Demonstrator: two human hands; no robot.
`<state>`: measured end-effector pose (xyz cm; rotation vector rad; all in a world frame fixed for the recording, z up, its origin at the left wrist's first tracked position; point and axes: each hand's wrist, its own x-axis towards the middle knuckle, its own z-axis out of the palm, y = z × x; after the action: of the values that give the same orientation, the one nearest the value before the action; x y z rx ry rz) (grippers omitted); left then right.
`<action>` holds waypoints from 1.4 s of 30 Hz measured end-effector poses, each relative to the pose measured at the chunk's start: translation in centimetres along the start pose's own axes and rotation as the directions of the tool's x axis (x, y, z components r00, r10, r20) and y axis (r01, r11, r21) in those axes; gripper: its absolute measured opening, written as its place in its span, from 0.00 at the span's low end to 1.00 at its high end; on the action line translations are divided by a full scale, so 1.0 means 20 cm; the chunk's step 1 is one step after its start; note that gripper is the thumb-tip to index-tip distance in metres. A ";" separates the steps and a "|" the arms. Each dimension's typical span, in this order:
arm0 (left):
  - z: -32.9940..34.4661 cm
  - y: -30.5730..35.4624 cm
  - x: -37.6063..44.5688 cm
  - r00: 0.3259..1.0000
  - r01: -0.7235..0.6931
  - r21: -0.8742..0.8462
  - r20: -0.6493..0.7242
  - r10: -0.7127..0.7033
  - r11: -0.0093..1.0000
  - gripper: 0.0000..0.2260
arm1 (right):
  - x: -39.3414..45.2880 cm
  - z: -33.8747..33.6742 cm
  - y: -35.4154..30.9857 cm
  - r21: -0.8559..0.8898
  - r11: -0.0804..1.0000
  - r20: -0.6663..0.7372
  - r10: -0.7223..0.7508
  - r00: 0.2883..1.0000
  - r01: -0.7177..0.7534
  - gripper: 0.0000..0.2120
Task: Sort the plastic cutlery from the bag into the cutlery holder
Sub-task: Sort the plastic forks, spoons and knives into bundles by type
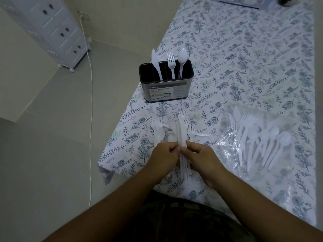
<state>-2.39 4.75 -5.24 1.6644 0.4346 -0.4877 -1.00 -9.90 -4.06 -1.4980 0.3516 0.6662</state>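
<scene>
My left hand (pixel 163 158) and my right hand (pixel 203 158) meet over the table's near edge, and both grip a bundle of white plastic forks (pixel 182 130) by the handles, tines pointing away. The black-and-steel cutlery holder (pixel 166 89) stands further back on the table. A knife (pixel 156 64), a fork (pixel 171 65) and a spoon (pixel 182 57) stand upright in separate compartments of it. A clear plastic bag (pixel 262 137) lies to the right with several white pieces inside. More loose forks (pixel 155 124) lie under my hands.
A floral tablecloth (pixel 244 58) covers the table, whose left edge (pixel 111 142) runs close to the holder. On the floor at left stands a white drawer cabinet (pixel 56 30), with a white cable (pixel 90 102) trailing past it. A box edge (pixel 244 1) shows at the far end.
</scene>
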 end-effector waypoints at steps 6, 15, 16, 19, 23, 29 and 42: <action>-0.02 0.02 -0.01 1.000 0.000 -0.177 -0.026 -0.005 0.984 0.09 | 0.02 0.01 0.04 -0.031 0.999 -0.026 -0.027 0.999 0.026 0.16; -0.04 0.02 0.00 0.991 -0.077 -0.078 -0.119 0.068 0.994 0.07 | 0.05 -0.03 -0.01 -0.210 0.974 -0.019 -0.093 0.995 0.087 0.09; -0.05 0.02 0.00 0.990 -0.087 -0.083 -0.116 0.077 0.993 0.07 | 0.05 -0.04 -0.03 -0.242 0.962 -0.006 -0.130 0.992 0.124 0.10; -0.10 0.08 0.02 0.972 -0.180 0.002 -0.150 0.178 0.984 0.06 | 0.09 -0.02 -0.10 -0.297 0.931 0.013 -0.217 0.976 0.211 0.12; -0.20 0.25 0.09 0.902 -0.360 0.129 -0.204 0.380 0.924 0.06 | 0.20 0.02 -0.29 -0.367 0.856 0.041 -0.376 0.926 0.364 0.03; -0.41 0.69 0.23 0.741 -0.580 0.248 -0.235 0.629 0.776 0.09 | 0.38 0.15 -0.76 -0.372 0.746 0.028 -0.586 0.810 0.552 0.06; -0.54 0.77 0.59 0.587 -0.628 0.460 -0.248 0.770 0.627 0.09 | 0.67 0.25 -0.95 -0.558 0.652 -0.053 -0.646 0.761 0.514 0.05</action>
<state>16.62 13.34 2.35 2.1042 -0.0572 0.4643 20.00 -1.31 3.32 -2.0841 -0.1665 0.0221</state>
